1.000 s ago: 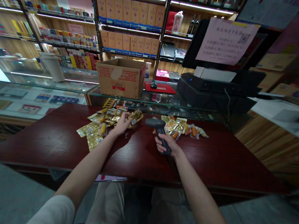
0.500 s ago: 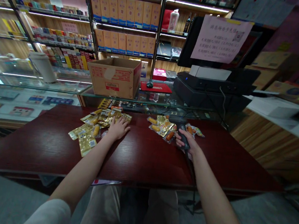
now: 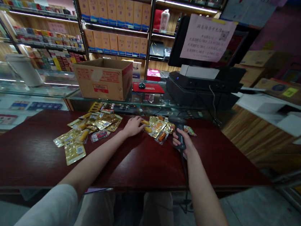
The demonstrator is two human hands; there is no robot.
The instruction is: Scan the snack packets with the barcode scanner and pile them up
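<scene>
My right hand (image 3: 184, 141) is wrapped round the handle of a black barcode scanner (image 3: 180, 138), its head over the table and its cable running down past the front edge. My left hand (image 3: 134, 126) lies low over the table with fingers stretched toward the right-hand pile of small snack packets (image 3: 159, 125); the fingertips are at a yellow packet on its left edge. A brown sausage packet (image 3: 162, 136) lies at the front of that pile. Left of my left hand spreads a larger heap of gold foil packets (image 3: 105, 119), with a clear-and-red packet (image 3: 100, 135) beside it.
Behind the dark red table (image 3: 139, 166) runs a glass counter (image 3: 86, 102). On it stand an open cardboard box (image 3: 102, 80), a mouse (image 3: 142, 85) on a red mat, and a monitor with a paper notice (image 3: 206, 39). A white cup (image 3: 25, 70) stands at the left.
My left hand has moved right, from the gold packet heap to the edge of the right-hand pile. My right hand still holds the scanner. The view has shifted right.
</scene>
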